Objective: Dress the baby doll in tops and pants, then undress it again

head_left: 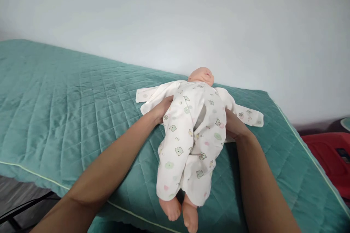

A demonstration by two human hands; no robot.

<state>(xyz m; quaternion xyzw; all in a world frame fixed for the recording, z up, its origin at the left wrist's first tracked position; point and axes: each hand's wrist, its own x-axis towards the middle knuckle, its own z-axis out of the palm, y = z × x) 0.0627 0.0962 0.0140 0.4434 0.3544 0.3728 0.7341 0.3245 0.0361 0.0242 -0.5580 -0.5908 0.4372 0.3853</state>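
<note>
A baby doll (201, 74) lies on its back on the green quilted bed (68, 98), head towards the wall, bare feet (179, 211) over the near edge. It wears a white printed sleepsuit (188, 134) with its sleeves spread to both sides. My left hand (161, 111) is pressed against the doll's left side at the waist, its fingers tucked under the cloth. On the other side, my right hand (232, 123) holds the doll, with its fingers hidden behind the sleepsuit.
A pale wall (191, 18) runs behind the bed. At the right, beyond the bed's edge, there is a red object (330, 156) on the floor. Dark floor shows at the bottom left.
</note>
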